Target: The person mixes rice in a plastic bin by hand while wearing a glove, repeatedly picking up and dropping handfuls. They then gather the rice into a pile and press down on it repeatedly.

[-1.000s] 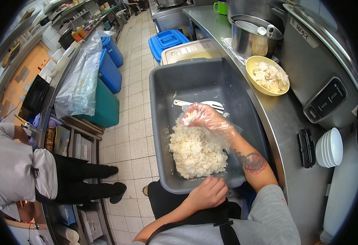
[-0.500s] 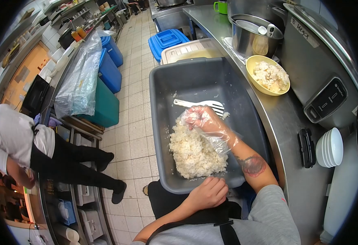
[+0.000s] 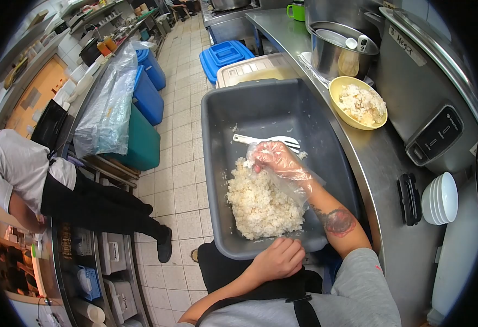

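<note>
In the grey tub [image 3: 250,95] lies a mound of white rice [image 3: 263,204]. My right hand [image 3: 274,159], in a clear plastic glove, is above the mound's upper edge with its fingers curled together; a little rice shows at the fingertips, and the inside of the grip is hidden. Just beyond this hand a white slotted spatula [image 3: 245,139] rests in the tub, its slotted end partly behind the hand. My bare left hand [image 3: 281,257] is at the tub's near rim with its fingers bent inward; whether it holds anything is hidden.
A steel counter [image 3: 378,169] on the right bears a yellow bowl of rice [image 3: 353,117], a steel pot [image 3: 334,57], a large cooker [image 3: 413,103] and stacked white bowls [image 3: 440,199]. Another person [image 3: 26,169] stands at the left. Blue bins [image 3: 147,95] and a lidded container [image 3: 255,68] stand beyond.
My right hand has turned slightly, with its fingers now curled more tightly over the rice. My left hand stays at the rim. The other person's body and foot have shifted.
</note>
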`<state>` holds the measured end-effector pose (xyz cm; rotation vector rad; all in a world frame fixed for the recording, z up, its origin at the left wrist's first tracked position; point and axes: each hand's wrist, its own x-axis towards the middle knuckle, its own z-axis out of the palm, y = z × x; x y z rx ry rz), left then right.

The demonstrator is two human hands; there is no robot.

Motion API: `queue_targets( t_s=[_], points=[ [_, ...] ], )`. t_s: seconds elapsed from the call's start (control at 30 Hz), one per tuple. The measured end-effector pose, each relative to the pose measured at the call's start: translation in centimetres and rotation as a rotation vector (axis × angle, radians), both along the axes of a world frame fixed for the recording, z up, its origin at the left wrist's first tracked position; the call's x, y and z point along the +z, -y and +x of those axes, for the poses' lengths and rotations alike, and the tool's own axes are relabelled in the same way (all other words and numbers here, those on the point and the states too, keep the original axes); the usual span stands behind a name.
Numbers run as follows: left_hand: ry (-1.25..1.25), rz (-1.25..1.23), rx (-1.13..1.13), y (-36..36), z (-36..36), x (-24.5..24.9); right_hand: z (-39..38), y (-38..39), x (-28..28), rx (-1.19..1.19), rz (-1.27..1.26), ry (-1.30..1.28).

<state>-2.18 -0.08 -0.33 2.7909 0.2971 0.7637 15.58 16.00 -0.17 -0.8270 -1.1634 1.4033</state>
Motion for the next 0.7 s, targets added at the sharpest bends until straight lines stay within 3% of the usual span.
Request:
queue_targets(
  t_s=[0.17, 0.27, 0.4, 0.5, 0.53, 0.63, 0.7],
  points=[
    [-0.009, -0.002, 0.003, 0.1, 0.0, -0.1, -0.1, -0.1, -0.4, -0.015, -0.013, -0.124],
    [-0.002, 0.001, 0.004, 0.1, 0.0, 0.0, 0.3, 0.4, 1.1, -0.040, -0.033, 0.110],
    [0.003, -0.003, 0.001, 0.1, 0.0, -0.1, 0.2, 0.3, 0.7, -0.141, 0.100, 0.610],
    [-0.014, -0.001, 0.006, 0.1, 0.0, -0.1, -0.1, 0.4, 0.9, -0.313, 0.357, 0.819],
    [-0.023, -0.008, 0.005, 0.1, -0.1, -0.1, 0.3, 0.4, 1.0, -0.282, 0.344, 0.615],
    [-0.008, -0.010, -0.006, 0.1, 0.0, -0.1, 1.2, 1.4, 5.7, -0.771, 0.756, 0.900],
    [-0.002, -0.005, -0.008, 0.0, 0.1, 0.0, 2.8, 2.7, 9.1, -1.128, 0.865, 0.987]
  ],
)
